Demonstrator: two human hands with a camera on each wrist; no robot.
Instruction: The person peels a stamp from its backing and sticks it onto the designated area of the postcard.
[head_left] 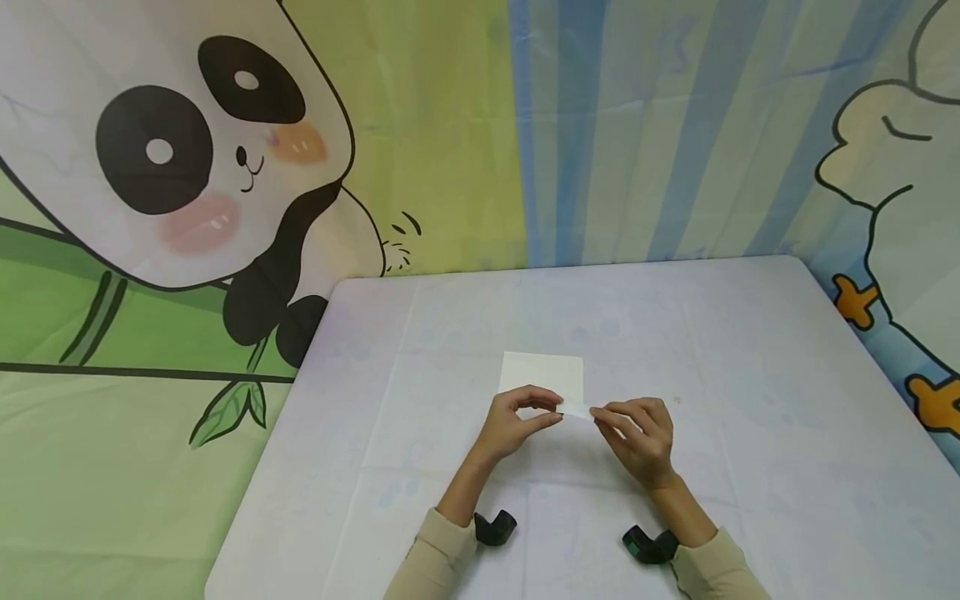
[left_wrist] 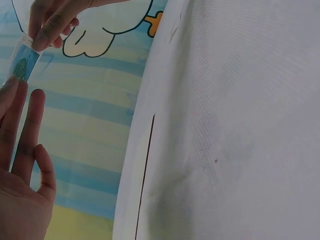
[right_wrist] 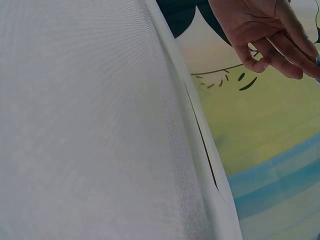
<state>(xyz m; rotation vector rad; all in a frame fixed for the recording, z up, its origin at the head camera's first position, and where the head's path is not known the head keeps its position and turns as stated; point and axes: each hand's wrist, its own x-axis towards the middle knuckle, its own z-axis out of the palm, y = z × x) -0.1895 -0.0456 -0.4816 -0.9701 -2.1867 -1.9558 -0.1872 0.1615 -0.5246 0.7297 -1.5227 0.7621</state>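
My left hand pinches one end of a small thin rectangular piece between thumb and fingers. Its other end is pinched by my right hand, so the piece is stretched between both hands above the table. From the left wrist view, the piece shows a blue face with a green picture and pale, see-through edges; its exact kind cannot be told. Just behind the hands lies a white square sheet of paper on the table. In the right wrist view, my right hand appears at the upper right, and the piece is mostly cut off.
A white cloth covers the table. Behind it hangs a printed backdrop with a panda and stripes. Black wrist-worn devices sit at both sleeves, close above the tabletop.
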